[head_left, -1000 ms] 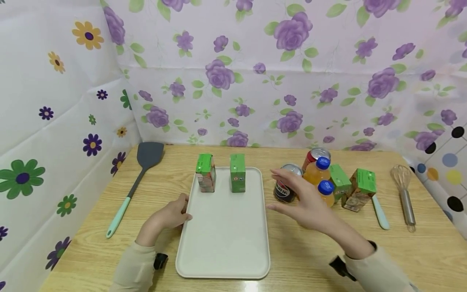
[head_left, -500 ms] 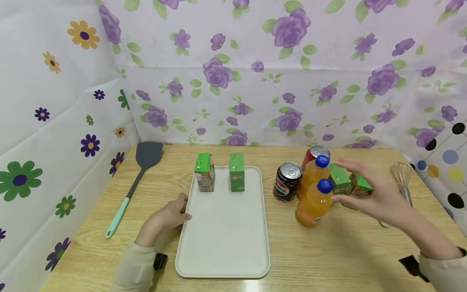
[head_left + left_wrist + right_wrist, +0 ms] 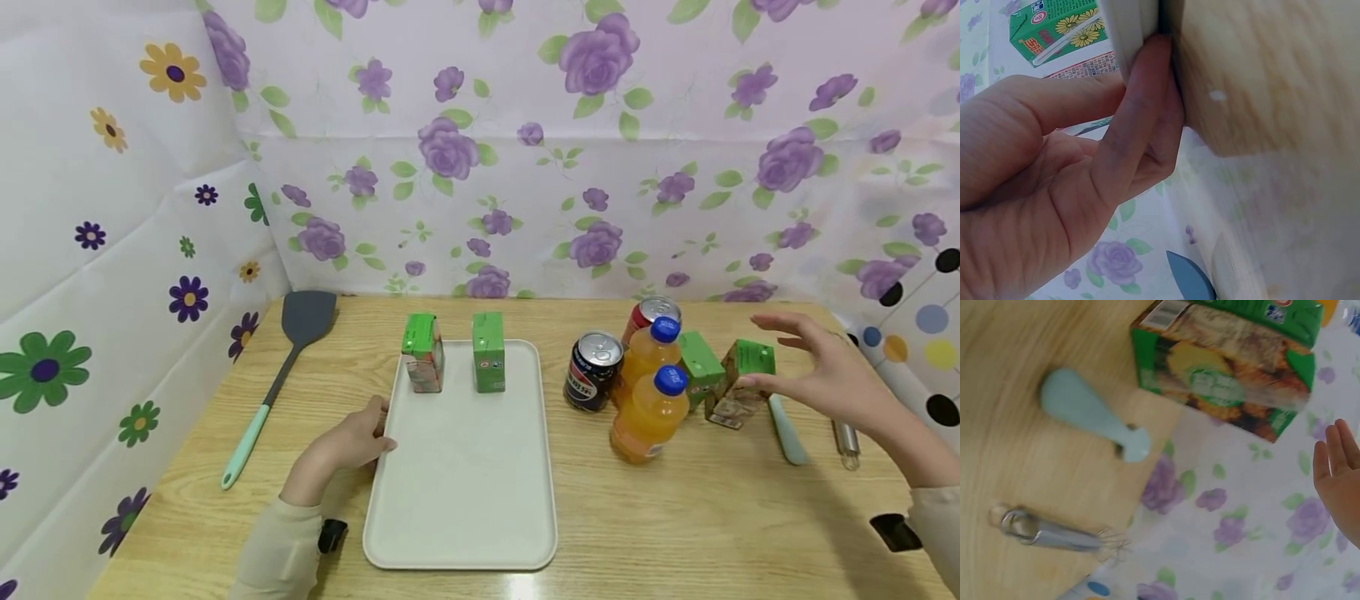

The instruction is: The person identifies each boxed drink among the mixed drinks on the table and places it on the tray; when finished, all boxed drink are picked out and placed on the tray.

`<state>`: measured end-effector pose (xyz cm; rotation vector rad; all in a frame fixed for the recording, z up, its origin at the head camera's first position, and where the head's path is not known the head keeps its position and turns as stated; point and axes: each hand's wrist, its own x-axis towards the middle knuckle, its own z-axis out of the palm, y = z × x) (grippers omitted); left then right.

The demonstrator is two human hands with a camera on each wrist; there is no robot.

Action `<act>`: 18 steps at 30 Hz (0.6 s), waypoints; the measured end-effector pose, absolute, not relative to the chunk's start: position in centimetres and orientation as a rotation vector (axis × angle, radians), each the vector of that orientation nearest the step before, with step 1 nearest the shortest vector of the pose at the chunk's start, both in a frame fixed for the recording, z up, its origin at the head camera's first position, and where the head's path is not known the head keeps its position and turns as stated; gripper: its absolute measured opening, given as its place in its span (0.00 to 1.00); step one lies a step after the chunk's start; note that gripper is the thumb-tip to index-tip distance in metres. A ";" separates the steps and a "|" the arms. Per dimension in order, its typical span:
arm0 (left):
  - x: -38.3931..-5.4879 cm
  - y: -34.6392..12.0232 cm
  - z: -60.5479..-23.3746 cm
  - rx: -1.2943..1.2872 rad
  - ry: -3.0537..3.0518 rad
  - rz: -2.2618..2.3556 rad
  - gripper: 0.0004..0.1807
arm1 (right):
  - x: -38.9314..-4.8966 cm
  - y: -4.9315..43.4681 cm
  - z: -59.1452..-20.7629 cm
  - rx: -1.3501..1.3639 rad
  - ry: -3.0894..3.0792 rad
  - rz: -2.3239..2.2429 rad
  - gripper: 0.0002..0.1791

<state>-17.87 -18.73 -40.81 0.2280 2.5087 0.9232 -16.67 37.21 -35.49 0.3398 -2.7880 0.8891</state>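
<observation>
My left hand (image 3: pixel 348 437) pinches the left rim of a white tray (image 3: pixel 461 483). In the left wrist view the thumb of that hand (image 3: pixel 1079 162) lies over the rim, its fingers underneath. Two green juice cartons (image 3: pixel 423 358) stand upright at the tray's far end. Over on the right, my right hand (image 3: pixel 840 375) is spread beside a brown-and-green drink carton (image 3: pixel 735 392), thumb overlapping its top edge in the head view. A gap shows between that carton (image 3: pixel 1222 375) and the fingers (image 3: pixel 1339 453) in the right wrist view.
Right of the tray stand a black can (image 3: pixel 592 371), a red can (image 3: pixel 639 321), two orange drink bottles (image 3: pixel 648 417) and a green carton (image 3: pixel 699 367). A pale turquoise handle (image 3: pixel 786 433) and a whisk (image 3: pixel 847 442) lie far right. A spatula (image 3: pixel 262 400) lies left.
My right hand has swept rightward, past the black can and bottles to the rightmost carton, uncovering the bottles. The left hand has stayed at the tray rim.
</observation>
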 end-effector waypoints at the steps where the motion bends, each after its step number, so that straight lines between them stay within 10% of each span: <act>1: -17.9 -18.7 -40.8 0.232 2.511 0.916 0.26 | -16.8 37.6 -35.9 0.330 -2.801 0.917 0.46; 18: -17.9 -18.6 -40.8 0.217 2.516 0.920 0.23 | -17.8 38.7 -40.7 0.199 -2.889 1.213 0.50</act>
